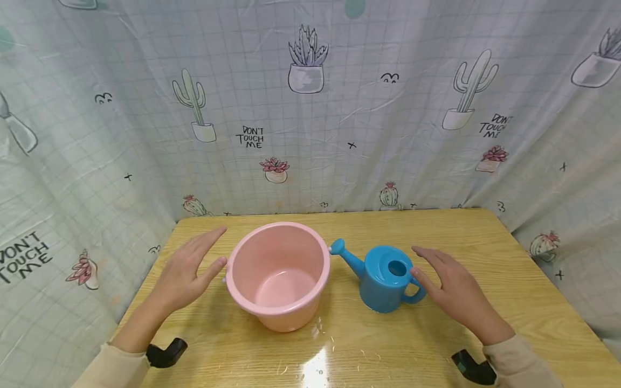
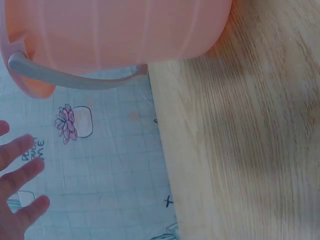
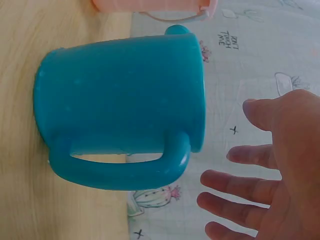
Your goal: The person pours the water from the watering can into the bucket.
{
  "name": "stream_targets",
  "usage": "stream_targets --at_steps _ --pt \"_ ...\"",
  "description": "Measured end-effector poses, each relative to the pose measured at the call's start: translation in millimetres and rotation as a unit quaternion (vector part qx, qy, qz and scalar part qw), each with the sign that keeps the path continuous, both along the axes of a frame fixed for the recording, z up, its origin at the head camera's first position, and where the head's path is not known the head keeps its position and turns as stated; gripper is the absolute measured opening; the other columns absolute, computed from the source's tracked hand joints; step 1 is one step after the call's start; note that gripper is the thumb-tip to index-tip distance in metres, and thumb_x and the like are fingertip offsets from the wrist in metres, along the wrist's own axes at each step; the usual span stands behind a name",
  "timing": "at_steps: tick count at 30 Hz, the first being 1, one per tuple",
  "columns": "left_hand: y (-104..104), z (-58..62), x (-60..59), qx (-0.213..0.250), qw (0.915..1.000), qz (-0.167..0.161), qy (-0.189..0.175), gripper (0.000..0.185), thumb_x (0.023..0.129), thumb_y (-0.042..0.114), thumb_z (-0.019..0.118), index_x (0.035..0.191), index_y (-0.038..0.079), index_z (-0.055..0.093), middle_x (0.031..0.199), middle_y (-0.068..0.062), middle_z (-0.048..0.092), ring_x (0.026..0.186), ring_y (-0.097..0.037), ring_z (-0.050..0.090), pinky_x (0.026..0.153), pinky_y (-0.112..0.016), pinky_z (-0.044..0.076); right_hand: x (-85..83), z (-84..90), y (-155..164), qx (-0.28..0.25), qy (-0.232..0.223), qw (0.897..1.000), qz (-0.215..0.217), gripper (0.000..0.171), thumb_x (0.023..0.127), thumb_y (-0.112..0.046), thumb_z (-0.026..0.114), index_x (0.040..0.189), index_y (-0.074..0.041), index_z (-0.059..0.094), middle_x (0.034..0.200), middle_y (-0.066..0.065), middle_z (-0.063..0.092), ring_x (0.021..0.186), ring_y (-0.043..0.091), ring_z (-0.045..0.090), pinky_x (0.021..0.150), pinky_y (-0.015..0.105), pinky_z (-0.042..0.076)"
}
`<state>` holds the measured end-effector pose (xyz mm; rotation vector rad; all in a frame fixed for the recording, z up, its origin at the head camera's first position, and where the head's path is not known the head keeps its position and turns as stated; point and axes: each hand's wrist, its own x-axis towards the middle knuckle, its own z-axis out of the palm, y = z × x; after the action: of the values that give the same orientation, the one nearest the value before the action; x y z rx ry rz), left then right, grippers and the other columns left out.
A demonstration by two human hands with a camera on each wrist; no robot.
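A pink bucket stands upright on the wooden table, its inside showing bare pink walls. In the left wrist view its pale handle hangs down along the far side. My left hand hovers just left of the bucket's rim, fingers extended and holding nothing. To the bucket's right stands a blue watering can, its spout pointing left toward the bucket. My right hand is beside the can's handle, thumb and fingers spread apart. The right wrist view shows a gap between those fingers and the can.
Small water drops and a bright reflection mark the wooden table in front of the bucket. A printed curtain with cactus drawings hangs behind the table and along both sides. A black wrist camera sits at the left sleeve, another at the right.
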<state>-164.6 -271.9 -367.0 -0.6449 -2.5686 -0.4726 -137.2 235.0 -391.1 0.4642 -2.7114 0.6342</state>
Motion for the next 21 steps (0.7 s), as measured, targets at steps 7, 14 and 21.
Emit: stream_targets --at_steps 7,14,21 --pt "1 -3.5 0.1 0.036 0.9990 -0.020 -0.019 0.065 0.091 0.021 0.065 0.150 0.026 0.037 0.145 -0.006 0.051 0.132 -0.032 0.046 0.102 -0.060 0.038 3.9 -4.3 -2 -0.028 -0.026 0.999 -0.007 0.050 0.097 -0.035 0.057 0.140 -0.009 0.049 0.132 0.017 0.057 0.123 0.043 0.051 0.093 0.064 0.042" --pt "5 -6.0 -0.5 0.064 0.9961 -0.041 -0.046 0.061 0.094 0.018 0.061 0.150 0.025 0.037 0.146 -0.004 0.049 0.133 -0.031 0.045 0.102 -0.059 0.040 7.9 -9.6 -1 -0.051 -0.030 0.998 -0.016 0.050 0.098 -0.032 0.057 0.141 -0.009 0.048 0.131 0.017 0.057 0.122 0.042 0.050 0.092 0.063 0.041" --pt "7 -9.7 0.3 0.078 0.9923 -0.041 -0.087 0.058 0.096 0.022 0.058 0.150 0.025 0.037 0.146 -0.003 0.049 0.132 -0.027 0.047 0.103 -0.060 0.039 6.7 -12.1 -3 -0.069 -0.017 0.997 -0.017 0.047 0.097 -0.029 0.058 0.138 -0.008 0.051 0.133 0.019 0.054 0.123 0.043 0.048 0.094 0.063 0.039"
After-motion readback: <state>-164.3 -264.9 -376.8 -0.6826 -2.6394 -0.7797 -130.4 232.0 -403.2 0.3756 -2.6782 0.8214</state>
